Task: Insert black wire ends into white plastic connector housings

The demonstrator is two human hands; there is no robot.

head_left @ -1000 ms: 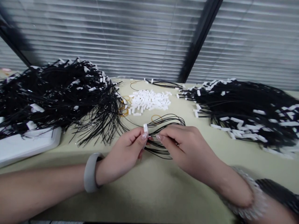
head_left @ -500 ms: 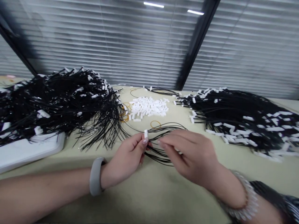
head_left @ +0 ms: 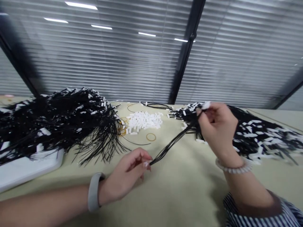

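A thin bundle of black wires [head_left: 172, 143] stretches between my two hands above the table. Its near end is pinched between the thumb and fingers of my left hand [head_left: 129, 171]. My right hand [head_left: 219, 127], higher and farther right, grips the other end, where a white connector [head_left: 205, 105] shows at the fingertips. Behind that hand lies a pile of black wires with white connectors [head_left: 253, 135]. Beyond my left hand is a heap of loose white connectors [head_left: 145, 120], with a yellow rubber band [head_left: 151, 137] in front of it.
A large tangled pile of black wires [head_left: 59, 123] covers the left side, partly over a white tray [head_left: 30, 168]. More rubber bands [head_left: 122, 127] lie beside the connector heap. A few wires [head_left: 157, 106] rest at the back edge, before window blinds [head_left: 106, 63].
My right hand has moved up and to the right, drawing the wires out into a straight slanting bundle. My left hand has lowered slightly. The view has tilted upward.
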